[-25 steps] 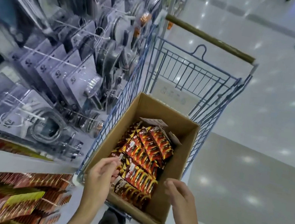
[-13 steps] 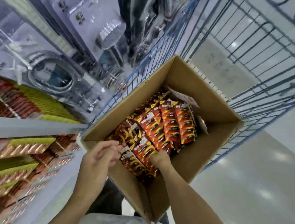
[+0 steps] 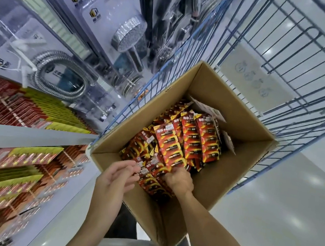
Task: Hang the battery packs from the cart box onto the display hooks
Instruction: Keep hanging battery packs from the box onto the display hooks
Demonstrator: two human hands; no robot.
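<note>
An open cardboard box (image 3: 232, 176) sits in a blue wire cart (image 3: 297, 66). Several red-and-yellow battery packs (image 3: 189, 140) lie in overlapping rows inside it. My right hand (image 3: 179, 180) is down in the box at its near side, fingers curled into the packs and gripping some. My left hand (image 3: 116, 180) hovers at the box's near-left rim, fingertips pinching the edge of a pack. Display hooks with hung battery packs (image 3: 20, 162) fill the shelf at lower left.
Packaged shower heads (image 3: 127, 34) and a coiled hose (image 3: 61, 76) hang on the rack above the battery rows. A grey shelf edge (image 3: 24, 135) runs between them. Pale shop floor (image 3: 293, 211) lies to the right of the cart.
My view has tipped down and closer to the box. My right hand went from the box's near rim into the packs and closed on them. My left hand stays at the near-left rim.
</note>
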